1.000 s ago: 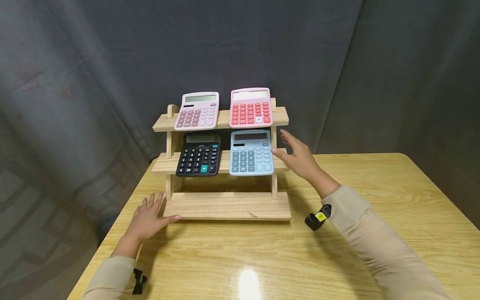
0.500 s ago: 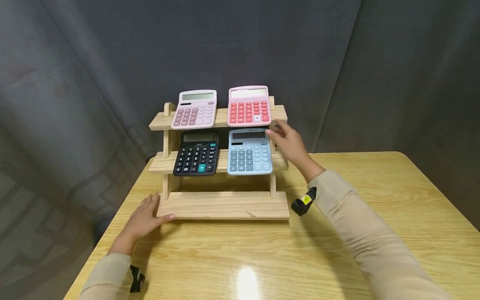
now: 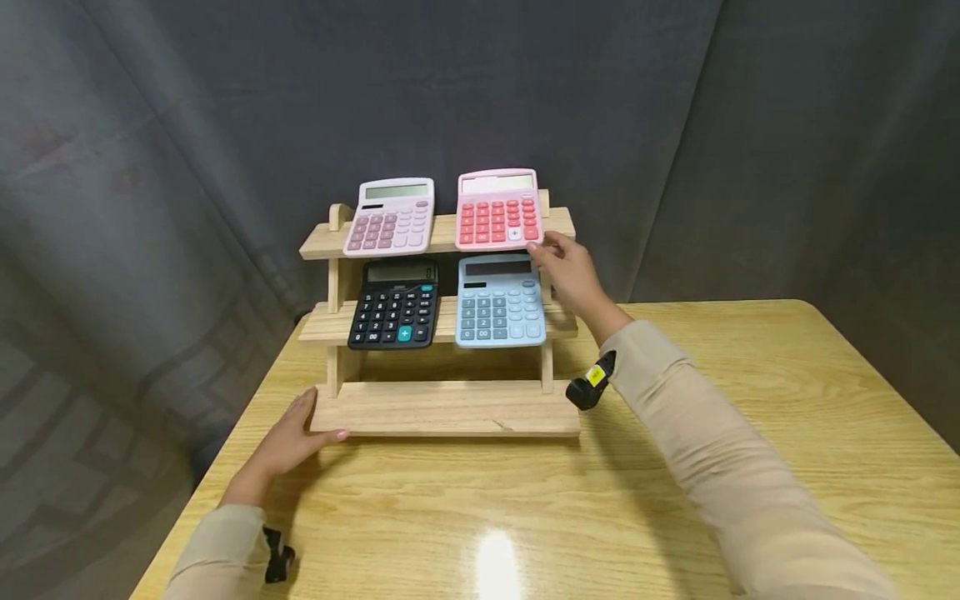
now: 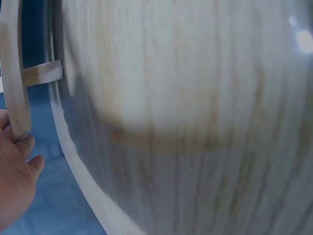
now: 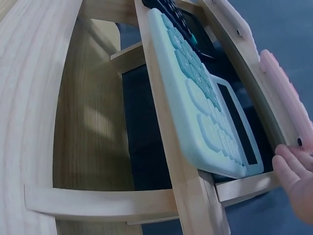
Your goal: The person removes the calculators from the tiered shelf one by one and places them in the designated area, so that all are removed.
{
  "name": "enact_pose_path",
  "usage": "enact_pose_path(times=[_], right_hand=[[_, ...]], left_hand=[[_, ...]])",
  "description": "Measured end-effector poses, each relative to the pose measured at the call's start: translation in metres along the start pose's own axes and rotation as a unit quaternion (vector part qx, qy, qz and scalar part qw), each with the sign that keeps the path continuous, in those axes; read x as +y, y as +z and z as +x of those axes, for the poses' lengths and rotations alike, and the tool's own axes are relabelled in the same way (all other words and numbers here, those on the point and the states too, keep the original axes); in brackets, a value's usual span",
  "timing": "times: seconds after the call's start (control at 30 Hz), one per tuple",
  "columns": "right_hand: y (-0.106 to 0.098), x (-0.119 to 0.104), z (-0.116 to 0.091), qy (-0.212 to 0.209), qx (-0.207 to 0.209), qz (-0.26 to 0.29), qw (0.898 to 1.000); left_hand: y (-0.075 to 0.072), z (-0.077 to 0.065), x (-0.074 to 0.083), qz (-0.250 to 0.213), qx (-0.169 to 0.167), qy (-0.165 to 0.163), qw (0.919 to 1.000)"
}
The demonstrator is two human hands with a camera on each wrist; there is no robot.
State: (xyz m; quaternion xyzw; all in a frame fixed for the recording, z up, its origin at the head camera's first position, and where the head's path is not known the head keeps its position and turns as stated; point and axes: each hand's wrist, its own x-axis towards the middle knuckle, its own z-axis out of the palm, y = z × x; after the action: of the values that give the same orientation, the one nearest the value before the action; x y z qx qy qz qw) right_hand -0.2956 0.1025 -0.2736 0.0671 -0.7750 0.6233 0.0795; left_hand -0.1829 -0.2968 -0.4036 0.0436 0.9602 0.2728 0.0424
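A three-tier wooden display rack (image 3: 442, 410) stands on the table. My left hand (image 3: 288, 446) holds the left end of its bottom board, thumb along the front edge; the left wrist view shows the fingers (image 4: 22, 147) at the board's end. My right hand (image 3: 573, 279) is at the lower right corner of a pink calculator (image 3: 498, 204) with red keys, the thumb touching near its bottom edge. In the right wrist view the fingers (image 5: 288, 169) lie beside that pink calculator (image 5: 288, 98). Below it, a light blue calculator (image 3: 500, 304) leans on the middle tier.
A pale lilac calculator (image 3: 392, 217) leans at the upper left, and a black calculator (image 3: 395, 308) below it. The wood-grain table (image 3: 712, 375) extends to both sides and the front. A dark grey curtain (image 3: 570, 92) hangs behind.
My right hand has moved up and left, from beside the blue calculator to the pink calculator's lower corner. My left hand stays at the board's end. The calculators keep their places.
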Motion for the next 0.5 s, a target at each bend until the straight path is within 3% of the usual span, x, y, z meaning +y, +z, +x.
enact_pose_path(times=[0.1, 0.2, 0.5], right_hand=[[0.000, 0.007, 0.009, 0.001, 0.003, 0.065, 0.998], [0.001, 0.008, 0.013, 0.005, 0.010, 0.094, 0.995], [0.008, -0.001, 0.013, 0.036, 0.031, 0.107, 0.993]], left_hand=[[0.000, 0.001, 0.000, -0.010, 0.003, -0.001, 0.9999], [-0.001, 0.003, 0.000, -0.015, 0.005, -0.001, 0.9999], [0.001, 0.005, -0.002, -0.024, 0.003, -0.018, 0.9995]])
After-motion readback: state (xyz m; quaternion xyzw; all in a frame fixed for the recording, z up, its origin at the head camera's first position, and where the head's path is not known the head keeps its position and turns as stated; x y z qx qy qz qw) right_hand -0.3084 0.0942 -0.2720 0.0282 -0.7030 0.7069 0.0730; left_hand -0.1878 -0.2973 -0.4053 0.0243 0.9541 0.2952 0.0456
